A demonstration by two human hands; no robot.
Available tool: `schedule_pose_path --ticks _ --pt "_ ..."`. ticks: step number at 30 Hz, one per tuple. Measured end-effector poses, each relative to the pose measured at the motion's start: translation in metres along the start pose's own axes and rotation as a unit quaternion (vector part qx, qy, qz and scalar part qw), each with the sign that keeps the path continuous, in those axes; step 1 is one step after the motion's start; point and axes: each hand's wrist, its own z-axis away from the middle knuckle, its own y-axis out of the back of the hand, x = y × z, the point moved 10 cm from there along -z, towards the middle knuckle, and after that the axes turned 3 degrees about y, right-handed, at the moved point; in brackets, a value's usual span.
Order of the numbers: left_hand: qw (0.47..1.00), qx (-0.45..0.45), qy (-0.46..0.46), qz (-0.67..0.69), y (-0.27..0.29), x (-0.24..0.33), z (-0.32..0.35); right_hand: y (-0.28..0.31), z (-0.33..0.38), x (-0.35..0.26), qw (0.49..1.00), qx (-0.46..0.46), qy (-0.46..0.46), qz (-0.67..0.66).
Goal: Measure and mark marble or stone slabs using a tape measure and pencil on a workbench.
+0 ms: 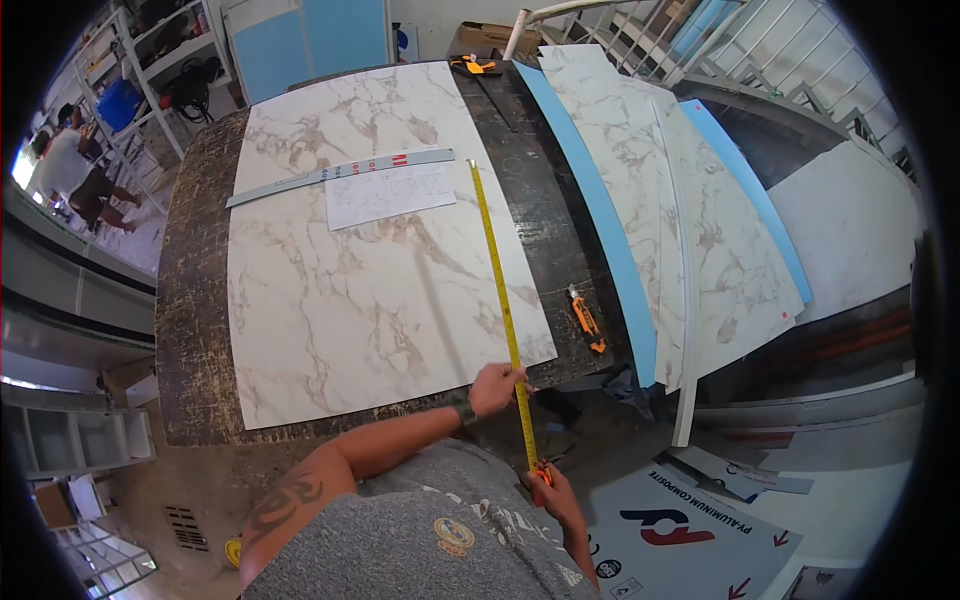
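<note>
A yellow tape measure blade (496,260) runs lengthwise over a white marble-patterned panel (320,290), close to its right edge. My left hand (493,390) pinches the blade at the panel's near edge. Nearer my body, my right hand (560,500) is wrapped round the orange tape measure case (541,478), which hangs off the near side of the table. The blade's free end lies toward the far part of the panel. Across the panel rest a grey flat strip (285,187) and a sheet of paper (390,200) with drawn lines.
The panel lies on a worn dark table (195,300). On its right side are an orange utility knife (587,322) and, farther off, an orange-and-black clamp (476,67). More marble panels (720,230) with blue film lean right. Another person (75,175) works at far left.
</note>
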Motion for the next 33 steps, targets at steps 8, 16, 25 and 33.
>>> schedule_pose_path --ticks 8,16,25,33 --pt "0.863 0.038 -0.382 -0.328 0.119 0.218 -0.214 0.049 0.074 0.076 0.997 0.001 -0.075 0.024" --pt "0.931 0.309 -0.108 -0.163 0.212 0.222 -0.3 0.062 0.019 0.08 0.997 0.01 -0.066 0.05" --pt "0.749 0.327 -0.104 -0.567 0.164 0.092 -0.156 0.051 -0.126 0.012 0.996 0.009 -0.088 0.009" --pt "0.672 0.367 -0.131 -0.629 0.177 0.086 -0.091 0.049 -0.188 -0.031 0.997 0.026 -0.044 0.065"
